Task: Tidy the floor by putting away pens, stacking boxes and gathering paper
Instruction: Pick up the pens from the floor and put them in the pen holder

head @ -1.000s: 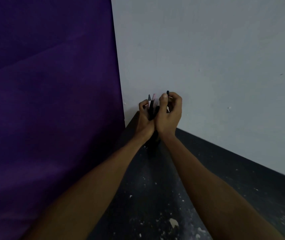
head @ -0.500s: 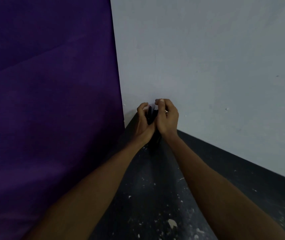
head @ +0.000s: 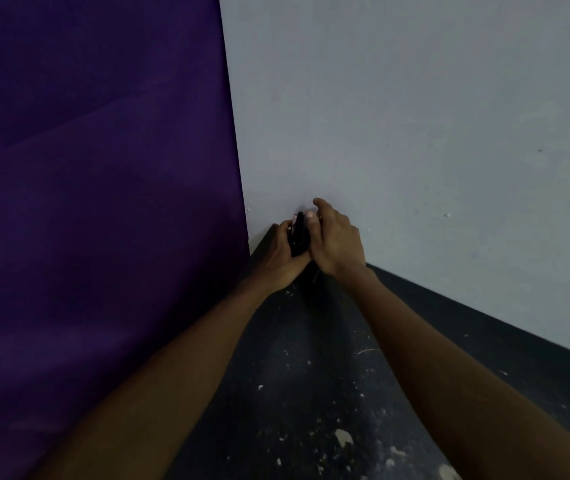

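Both my hands meet in front of the corner where the purple sheet meets the grey wall. My left hand (head: 281,252) is closed around a dark, narrow holder (head: 299,233) that looks like a pen case. My right hand (head: 337,239) presses against its right side, thumb on its top edge and forefinger lifted. A pale pink tip shows just at the holder's top; the pens themselves are hidden inside or behind my fingers.
A purple sheet (head: 96,202) fills the left half of the view. The grey wall (head: 415,116) rises on the right above a black skirting (head: 484,327). The dark floor (head: 297,393) is speckled with pale paint flecks and chips.
The pen tips that stood out above my hands a second ago have sunk out of sight. My hands have lowered slightly and closed tighter on the dark holder.
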Tool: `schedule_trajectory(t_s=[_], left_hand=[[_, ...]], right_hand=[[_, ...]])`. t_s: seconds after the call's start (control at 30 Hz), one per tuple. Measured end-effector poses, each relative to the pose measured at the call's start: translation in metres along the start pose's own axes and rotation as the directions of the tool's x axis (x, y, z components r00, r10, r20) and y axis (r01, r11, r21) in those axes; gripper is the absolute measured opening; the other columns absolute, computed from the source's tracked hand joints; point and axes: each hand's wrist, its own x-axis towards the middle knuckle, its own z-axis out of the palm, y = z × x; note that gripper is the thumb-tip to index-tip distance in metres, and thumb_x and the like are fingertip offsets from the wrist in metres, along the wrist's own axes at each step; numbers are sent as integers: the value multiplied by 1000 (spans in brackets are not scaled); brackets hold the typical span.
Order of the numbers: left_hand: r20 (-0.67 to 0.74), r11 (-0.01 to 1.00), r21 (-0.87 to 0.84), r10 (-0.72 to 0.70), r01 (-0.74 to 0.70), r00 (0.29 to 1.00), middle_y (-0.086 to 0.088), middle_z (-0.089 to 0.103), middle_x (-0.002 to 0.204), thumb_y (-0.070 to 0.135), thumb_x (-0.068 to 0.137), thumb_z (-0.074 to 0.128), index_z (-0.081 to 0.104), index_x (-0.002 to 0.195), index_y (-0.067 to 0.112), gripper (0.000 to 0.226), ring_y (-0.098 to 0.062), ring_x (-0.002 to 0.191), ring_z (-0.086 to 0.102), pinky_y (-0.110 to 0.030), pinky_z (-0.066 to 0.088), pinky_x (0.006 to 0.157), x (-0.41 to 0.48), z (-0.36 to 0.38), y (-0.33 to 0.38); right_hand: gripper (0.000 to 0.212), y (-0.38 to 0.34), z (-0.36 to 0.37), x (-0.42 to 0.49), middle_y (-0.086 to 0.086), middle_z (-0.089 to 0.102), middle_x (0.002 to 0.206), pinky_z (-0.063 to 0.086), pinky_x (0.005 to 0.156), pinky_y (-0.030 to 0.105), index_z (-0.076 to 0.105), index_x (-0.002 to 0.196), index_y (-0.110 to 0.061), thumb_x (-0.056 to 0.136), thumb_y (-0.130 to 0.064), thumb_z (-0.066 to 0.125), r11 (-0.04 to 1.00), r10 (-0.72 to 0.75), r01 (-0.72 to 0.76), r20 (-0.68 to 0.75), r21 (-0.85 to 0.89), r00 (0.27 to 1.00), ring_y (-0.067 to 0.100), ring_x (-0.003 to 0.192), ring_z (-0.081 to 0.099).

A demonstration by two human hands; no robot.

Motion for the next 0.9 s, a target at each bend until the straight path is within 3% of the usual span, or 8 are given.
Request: schedule_trajectory(t_s=[0.13, 0.2, 0.33, 0.4, 0.63, 0.77, 0.9], left_hand=[[61, 995, 31, -97, 95, 993, 2, 33, 150, 81, 53, 66, 8, 145, 39, 117, -17, 133, 40, -40, 37, 110, -10, -15, 2], [85, 990, 42, -135, 131, 987, -2, 31, 152, 81, 51, 67, 8, 146, 37, 120, -19, 133, 40, -41, 37, 111, -16, -25, 4], [41, 986, 51, -160, 158, 986, -7, 33, 149, 58, 78, 65, 16, 148, 23, 92, -20, 132, 39, -28, 35, 102, -35, -46, 13], [16, 981, 103, -166, 164, 986, -7, 33, 149, 53, 84, 61, 23, 147, 17, 82, -20, 134, 38, -28, 34, 103, -49, -55, 13], [3, 967, 207, -151, 147, 988, -9, 37, 148, 38, 89, 61, 32, 144, 11, 68, -22, 133, 40, -32, 34, 108, -125, -71, 2], [46, 961, 252, -134, 118, 990, -8, 38, 147, 35, 90, 59, 32, 144, 13, 65, -22, 132, 41, -31, 35, 108, -178, -71, 2], [96, 955, 293, -80, 49, 992, -7, 40, 146, 33, 91, 59, 33, 144, 14, 62, -22, 131, 42, -30, 36, 105, -232, -74, 5]], right_hand=[[63, -1, -10, -3, 10, 41, 148, 33, 109, 49, 17, 149, -26, 96, -57, 27, 989, 47, -59, 89, 135, 995, 27, 134, 41], [66, -5, -16, -7, 12, 37, 150, 34, 109, 49, 14, 150, -26, 95, -59, 28, 975, 70, -85, 78, 206, 994, 27, 134, 41], [64, -14, -32, -22, 12, 30, 152, 33, 110, 43, 22, 148, -18, 97, -55, 30, 967, 150, -157, 51, 201, 987, 27, 134, 40], [63, -16, -40, -36, 13, 29, 152, 32, 109, 40, 27, 146, -13, 98, -53, 30, 966, 187, -191, 38, 172, 982, 28, 135, 38], [63, -28, -62, -114, 16, 27, 149, 40, 104, 43, 32, 142, -10, 96, -53, 34, 948, 294, -295, 28, 123, 956, 33, 124, 50], [60, -48, -72, -161, 20, 39, 140, 35, 103, 40, 38, 138, -7, 97, -51, 37, 942, 329, -333, 78, 48, 941, 34, 128, 42], [57, -71, -76, -215, 21, 51, 129, 39, 97, 39, 45, 129, -5, 96, -51, 39, 939, 341, -344, 115, 4, 933, 36, 121, 48]])
